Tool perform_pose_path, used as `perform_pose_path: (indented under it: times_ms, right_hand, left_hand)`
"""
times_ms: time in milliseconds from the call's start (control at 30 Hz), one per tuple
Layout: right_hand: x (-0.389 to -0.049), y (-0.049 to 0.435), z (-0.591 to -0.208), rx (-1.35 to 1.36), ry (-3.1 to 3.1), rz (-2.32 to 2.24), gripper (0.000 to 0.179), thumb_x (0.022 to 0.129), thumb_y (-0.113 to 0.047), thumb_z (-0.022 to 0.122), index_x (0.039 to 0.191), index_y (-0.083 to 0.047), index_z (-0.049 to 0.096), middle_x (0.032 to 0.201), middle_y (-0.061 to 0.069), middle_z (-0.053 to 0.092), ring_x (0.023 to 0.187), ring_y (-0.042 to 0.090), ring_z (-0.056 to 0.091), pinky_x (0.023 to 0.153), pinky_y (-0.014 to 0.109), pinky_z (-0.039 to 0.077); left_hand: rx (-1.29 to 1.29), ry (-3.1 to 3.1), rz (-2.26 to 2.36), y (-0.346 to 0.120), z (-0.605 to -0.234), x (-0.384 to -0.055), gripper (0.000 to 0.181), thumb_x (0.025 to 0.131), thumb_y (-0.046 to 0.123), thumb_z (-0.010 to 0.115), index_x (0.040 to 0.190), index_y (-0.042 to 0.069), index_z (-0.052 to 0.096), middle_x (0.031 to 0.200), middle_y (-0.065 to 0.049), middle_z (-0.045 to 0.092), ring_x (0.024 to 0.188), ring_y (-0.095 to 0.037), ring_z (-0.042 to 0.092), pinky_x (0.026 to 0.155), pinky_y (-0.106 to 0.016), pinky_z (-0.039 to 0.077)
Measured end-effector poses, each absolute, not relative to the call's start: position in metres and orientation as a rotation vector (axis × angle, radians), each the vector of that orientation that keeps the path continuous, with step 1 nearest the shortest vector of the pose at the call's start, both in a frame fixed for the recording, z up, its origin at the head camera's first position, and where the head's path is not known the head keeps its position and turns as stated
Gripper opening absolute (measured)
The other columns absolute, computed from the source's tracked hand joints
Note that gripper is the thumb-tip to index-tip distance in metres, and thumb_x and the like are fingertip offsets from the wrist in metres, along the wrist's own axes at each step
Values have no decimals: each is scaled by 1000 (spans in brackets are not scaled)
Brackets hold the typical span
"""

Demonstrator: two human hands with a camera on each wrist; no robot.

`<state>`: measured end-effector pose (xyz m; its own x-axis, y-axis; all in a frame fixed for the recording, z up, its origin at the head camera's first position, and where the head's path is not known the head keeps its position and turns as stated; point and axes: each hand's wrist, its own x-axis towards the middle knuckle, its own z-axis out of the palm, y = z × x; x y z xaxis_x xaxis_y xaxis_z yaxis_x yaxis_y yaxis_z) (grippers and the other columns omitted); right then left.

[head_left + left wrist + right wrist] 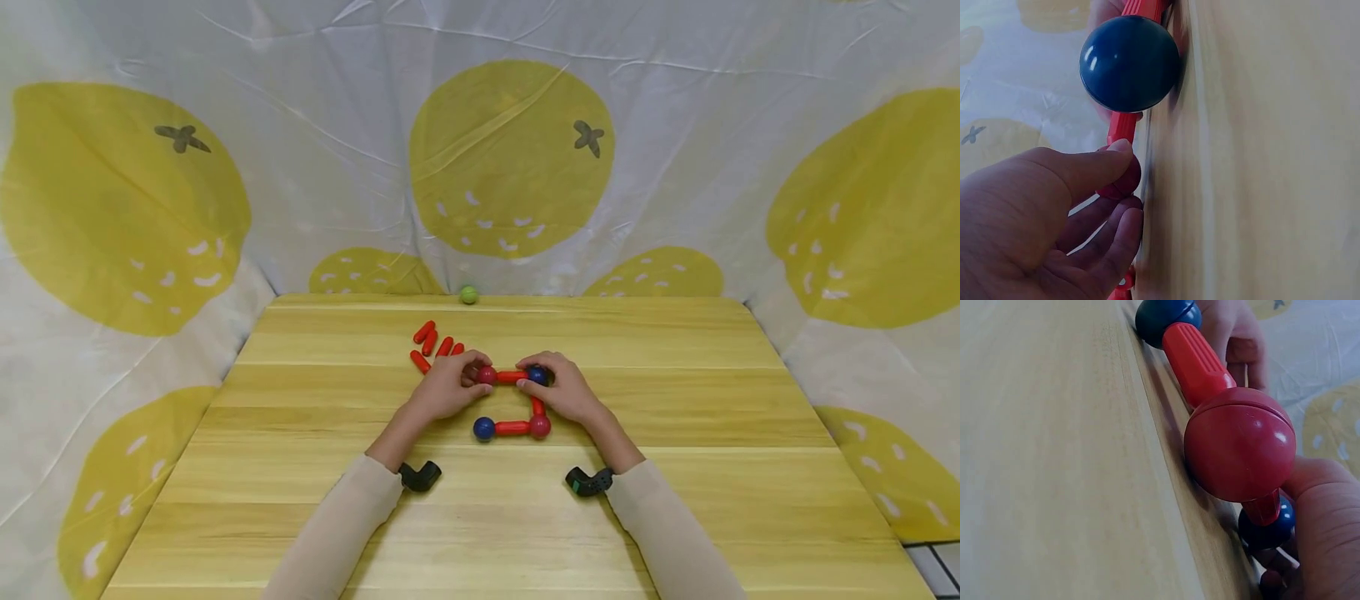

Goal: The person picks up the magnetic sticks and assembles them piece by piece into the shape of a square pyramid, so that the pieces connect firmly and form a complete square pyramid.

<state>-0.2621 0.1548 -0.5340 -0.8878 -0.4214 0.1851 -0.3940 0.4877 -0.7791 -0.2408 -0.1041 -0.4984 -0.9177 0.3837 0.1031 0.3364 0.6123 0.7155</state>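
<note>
A chain of balls and red rods lies on the wooden table in an open, three-sided shape. My left hand (448, 387) pinches the far-left red ball (487, 375) between thumb and fingers. From it a red rod (512, 377) runs to the far-right blue ball (537, 375), which my right hand (567, 390) grips. A second rod (537, 407) joins that blue ball to the near red ball (1241, 450). One more rod (512, 427) links the near red ball to the near blue ball (1129, 62), which neither hand touches.
Several loose red rods (430, 342) lie beyond my left hand, one partly hidden by it. A green ball (468, 295) sits at the back edge of the table (637, 333). Behind hangs a lemon-print cloth (675, 167). Black wrist cameras (422, 477) are worn on both wrists.
</note>
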Motion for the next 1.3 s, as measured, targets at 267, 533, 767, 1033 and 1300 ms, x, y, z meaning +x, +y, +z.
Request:
perform_pose_path:
  times_ms: [267,533,767,1033,1300]
  right_hand:
    - [-270,140,-529,-949,2626,-1235,37,98,-33,72,131,-17,70,127,2,70,121,24,62,107,47,49]
    - [-267,139,-526,-946,2631,-1218,32,98,-29,72,127,-14,72,123,1,71,116,22,65,105,46,51]
    - [-260,150,-527,-853,2649,-1316,33,96,-26,74,125,-12,71,126,4,68,122,26,63,110,49,48]
    - [-256,161,-527,-760,2710,-1337,35,95,-31,76,124,-13,71,125,4,67,115,23,62,100,44,51]
    - [-255,163,-526,-701,2684,-1364,33,95,-33,76,122,-16,73,122,3,70,102,20,60,89,37,48]
  left_hand:
    - [592,2772,1223,-109,-502,-240,36,89,18,83,121,13,68,103,-3,75,93,-16,73,86,-33,62]
    - [576,2724,1271,-112,-505,-238,39,89,18,83,125,11,68,108,-4,74,98,-17,73,90,-33,61]
    - [532,2821,1295,-129,-502,-237,34,91,23,82,118,7,71,101,-3,73,87,-13,69,80,-28,61]
    - [116,3054,1343,-159,-500,-237,28,90,35,81,93,10,68,78,-2,66,70,-15,61,64,-26,52]
    - [-116,3086,1309,-180,-502,-242,41,86,37,85,103,5,66,84,-10,68,73,-23,63,64,-32,50]
